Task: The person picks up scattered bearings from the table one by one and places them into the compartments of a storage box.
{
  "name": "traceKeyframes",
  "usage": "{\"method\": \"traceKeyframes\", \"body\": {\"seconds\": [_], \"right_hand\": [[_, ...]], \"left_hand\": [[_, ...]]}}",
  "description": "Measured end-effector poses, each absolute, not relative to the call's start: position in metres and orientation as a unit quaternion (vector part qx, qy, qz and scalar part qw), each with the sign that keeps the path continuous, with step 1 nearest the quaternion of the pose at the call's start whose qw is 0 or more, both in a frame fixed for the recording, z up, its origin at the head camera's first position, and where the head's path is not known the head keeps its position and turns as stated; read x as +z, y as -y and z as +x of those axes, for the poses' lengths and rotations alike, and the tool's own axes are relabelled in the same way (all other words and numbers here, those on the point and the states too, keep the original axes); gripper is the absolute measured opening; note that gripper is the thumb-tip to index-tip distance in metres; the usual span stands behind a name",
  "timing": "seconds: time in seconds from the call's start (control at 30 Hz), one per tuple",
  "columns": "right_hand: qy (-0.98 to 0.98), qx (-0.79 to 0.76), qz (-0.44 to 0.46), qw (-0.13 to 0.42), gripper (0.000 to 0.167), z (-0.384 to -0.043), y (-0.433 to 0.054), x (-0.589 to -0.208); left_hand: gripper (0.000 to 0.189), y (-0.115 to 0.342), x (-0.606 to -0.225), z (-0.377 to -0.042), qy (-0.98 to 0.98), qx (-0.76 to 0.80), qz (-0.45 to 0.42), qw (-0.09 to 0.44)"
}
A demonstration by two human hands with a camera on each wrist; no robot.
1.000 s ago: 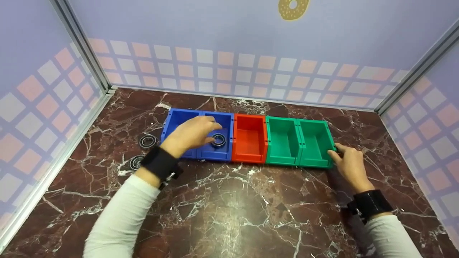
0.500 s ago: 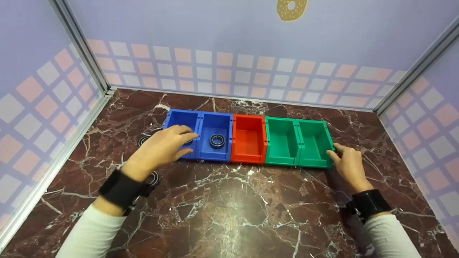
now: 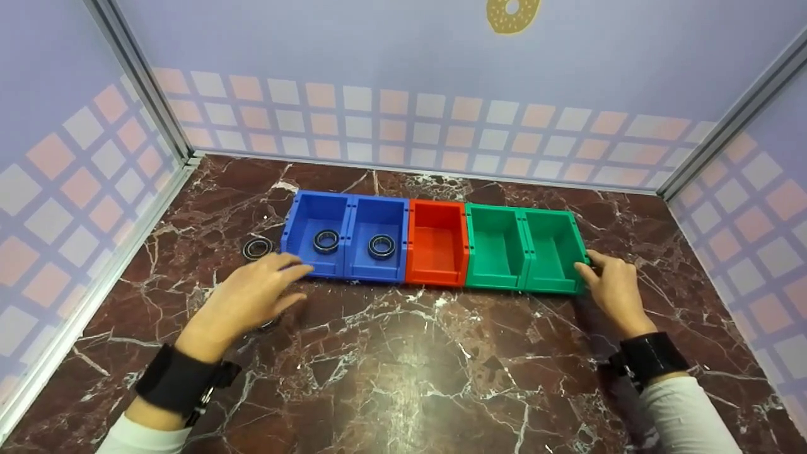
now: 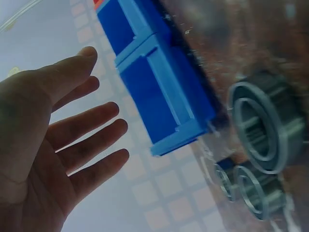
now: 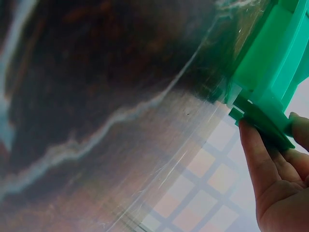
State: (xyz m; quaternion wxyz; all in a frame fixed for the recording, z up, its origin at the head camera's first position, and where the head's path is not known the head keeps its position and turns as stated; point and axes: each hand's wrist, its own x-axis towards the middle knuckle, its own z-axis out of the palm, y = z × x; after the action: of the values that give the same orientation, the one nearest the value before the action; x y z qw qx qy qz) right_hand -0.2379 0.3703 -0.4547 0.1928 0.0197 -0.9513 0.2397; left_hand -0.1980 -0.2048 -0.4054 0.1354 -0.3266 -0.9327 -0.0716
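My left hand [image 3: 243,299], fingers spread and holding nothing, hovers over the tabletop at the front left of the bins. One ball bearing [image 3: 258,249] lies beyond it, left of the bins; another, beneath the hand, is mostly hidden in the head view. In the left wrist view, a large-looking bearing [image 4: 268,123] is close, with more behind. The leftmost blue bin [image 3: 312,268] holds a bearing [image 3: 326,241], and so does the second blue bin [image 3: 378,211]. With thumb and fingers, my right hand [image 3: 615,290] pinches the side wall of the rightmost green bin [image 3: 555,236].
Between the blue bins and the green ones stands a red bin [image 3: 438,246]; all are joined in one row. Beside the rightmost bin is another green bin [image 3: 497,246]. Patterned panels [image 3: 403,120] enclose the marble-look table [image 3: 403,366] at the back and sides.
My left hand has moved left and toward me, away from over the blue bins, uncovering the bearings in them. My right hand stays at the green bin.
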Motion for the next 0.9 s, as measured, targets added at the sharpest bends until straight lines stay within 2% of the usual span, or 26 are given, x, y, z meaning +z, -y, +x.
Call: {"method": "traceKeyframes", "body": {"seconds": [0.3,0.9], "right_hand": [[0.950,0.249,0.021,0.189,0.038,-0.238,-0.369,-0.455],[0.951,0.242,0.019,0.190,0.038,-0.238,-0.370,-0.455]], "left_hand": [[0.050,0.220,-0.433,-0.180,0.953,-0.067,-0.286,0.079],[0.044,0.231,-0.450,-0.171,0.960,-0.077,-0.264,0.056]]}}
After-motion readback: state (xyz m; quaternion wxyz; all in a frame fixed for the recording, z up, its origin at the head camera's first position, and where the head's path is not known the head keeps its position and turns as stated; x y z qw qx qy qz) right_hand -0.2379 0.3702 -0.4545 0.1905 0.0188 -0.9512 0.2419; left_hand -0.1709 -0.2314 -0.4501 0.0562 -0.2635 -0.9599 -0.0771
